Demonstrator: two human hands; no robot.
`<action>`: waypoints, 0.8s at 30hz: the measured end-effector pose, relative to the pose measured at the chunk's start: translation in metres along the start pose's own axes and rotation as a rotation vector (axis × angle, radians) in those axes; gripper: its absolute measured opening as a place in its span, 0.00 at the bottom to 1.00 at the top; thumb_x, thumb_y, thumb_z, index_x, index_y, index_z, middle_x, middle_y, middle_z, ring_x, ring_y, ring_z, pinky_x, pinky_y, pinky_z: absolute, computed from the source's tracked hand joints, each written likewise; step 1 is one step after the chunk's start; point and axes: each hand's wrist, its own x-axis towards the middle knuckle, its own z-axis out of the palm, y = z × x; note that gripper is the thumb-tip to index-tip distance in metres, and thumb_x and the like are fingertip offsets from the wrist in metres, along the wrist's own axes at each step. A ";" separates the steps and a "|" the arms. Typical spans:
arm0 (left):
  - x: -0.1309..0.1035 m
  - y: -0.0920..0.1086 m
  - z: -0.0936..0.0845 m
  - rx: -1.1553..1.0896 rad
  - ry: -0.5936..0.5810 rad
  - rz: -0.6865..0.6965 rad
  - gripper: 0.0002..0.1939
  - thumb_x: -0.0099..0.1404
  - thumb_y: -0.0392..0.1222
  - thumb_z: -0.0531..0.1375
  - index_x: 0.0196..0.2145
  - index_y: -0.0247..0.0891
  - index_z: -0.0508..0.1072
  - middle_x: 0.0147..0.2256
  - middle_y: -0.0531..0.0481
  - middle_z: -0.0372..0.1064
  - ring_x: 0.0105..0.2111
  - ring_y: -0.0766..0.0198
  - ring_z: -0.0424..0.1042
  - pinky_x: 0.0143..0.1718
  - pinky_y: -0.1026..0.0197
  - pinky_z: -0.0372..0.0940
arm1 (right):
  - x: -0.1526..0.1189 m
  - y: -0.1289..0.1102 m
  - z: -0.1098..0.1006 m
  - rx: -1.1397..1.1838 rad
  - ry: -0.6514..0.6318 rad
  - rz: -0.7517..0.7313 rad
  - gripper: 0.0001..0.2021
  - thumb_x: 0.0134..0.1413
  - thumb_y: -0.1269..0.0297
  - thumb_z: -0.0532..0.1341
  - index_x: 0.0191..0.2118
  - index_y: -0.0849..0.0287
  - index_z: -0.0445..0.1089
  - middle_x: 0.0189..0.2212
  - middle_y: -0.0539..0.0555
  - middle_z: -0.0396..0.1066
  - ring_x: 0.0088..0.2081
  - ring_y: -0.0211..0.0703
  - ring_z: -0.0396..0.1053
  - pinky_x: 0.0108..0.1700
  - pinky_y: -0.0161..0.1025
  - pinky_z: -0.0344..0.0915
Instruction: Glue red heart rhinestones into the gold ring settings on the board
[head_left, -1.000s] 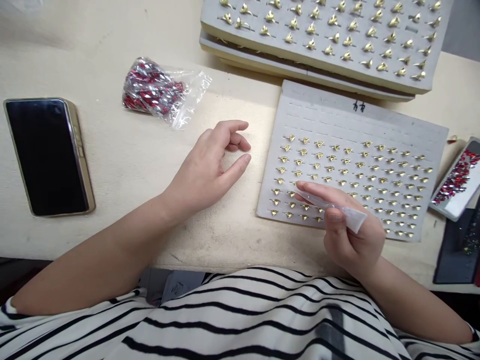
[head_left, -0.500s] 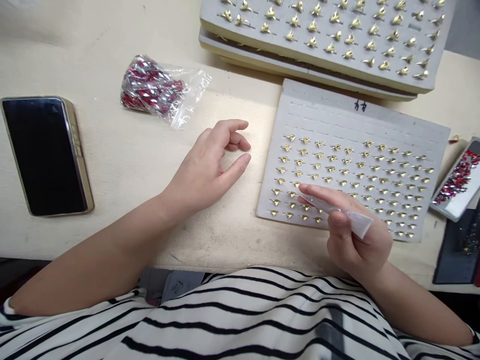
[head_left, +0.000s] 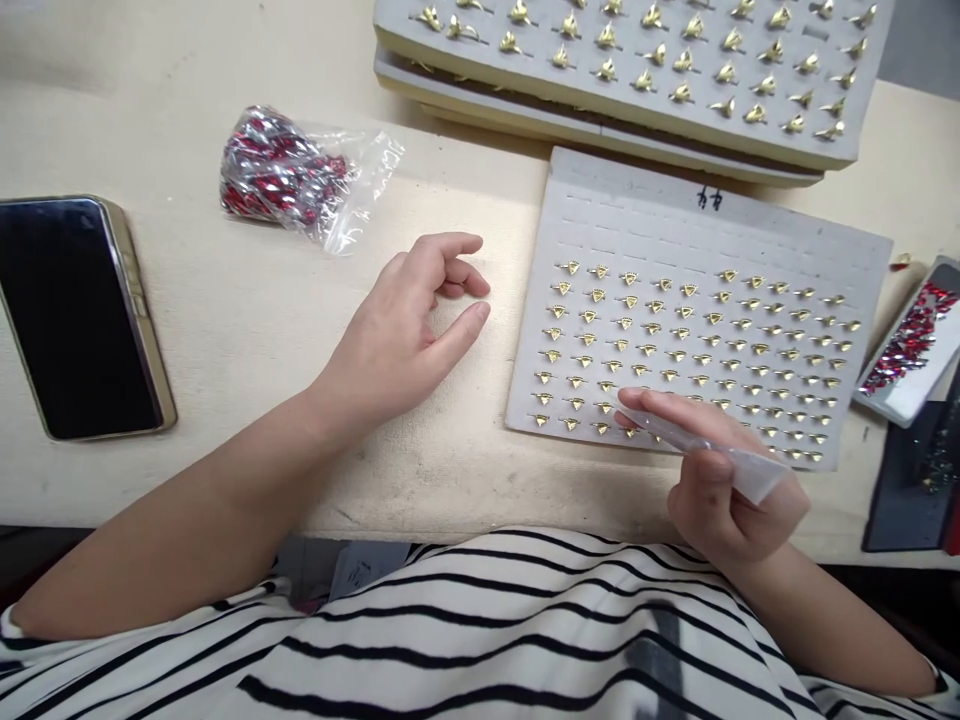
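My left hand hovers or rests over the pale table, its fingers loosely curled and apart with nothing between them. To its right lies a grey foam board with rows of small gold rings in its slits. At the board's lower edge, my right hand grips a translucent white plastic piece between thumb and fingers; its narrow end points left over the lowest rows. The top slits of the board hold no rings.
A clear bag of red and silver stones lies behind my left hand. A phone is at far left. Stacked ring boards stand at the back; a white tray of red stones is at right.
My right hand has moved a little right and down with the plastic piece, away from the board's middle rows. The view has shifted slightly; my left hand keeps its pose.
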 end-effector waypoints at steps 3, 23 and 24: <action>0.000 0.000 0.001 0.003 -0.001 0.002 0.23 0.71 0.40 0.59 0.63 0.41 0.64 0.50 0.48 0.78 0.53 0.56 0.75 0.57 0.48 0.69 | 0.002 0.000 0.004 -0.035 0.021 -0.050 0.19 0.74 0.64 0.55 0.63 0.59 0.74 0.50 0.58 0.82 0.47 0.49 0.82 0.45 0.45 0.82; -0.001 -0.003 0.000 0.012 0.007 -0.006 0.23 0.71 0.41 0.60 0.62 0.46 0.64 0.50 0.51 0.78 0.52 0.56 0.75 0.54 0.48 0.70 | 0.001 -0.001 0.002 -0.032 -0.005 -0.088 0.20 0.73 0.67 0.56 0.65 0.62 0.72 0.52 0.60 0.82 0.48 0.48 0.82 0.48 0.44 0.82; -0.001 -0.004 0.000 0.012 0.008 -0.004 0.23 0.71 0.41 0.60 0.62 0.46 0.64 0.50 0.51 0.78 0.52 0.56 0.75 0.53 0.48 0.70 | 0.001 -0.001 0.001 -0.040 0.006 -0.094 0.20 0.73 0.66 0.55 0.65 0.60 0.72 0.52 0.60 0.82 0.47 0.48 0.83 0.46 0.45 0.83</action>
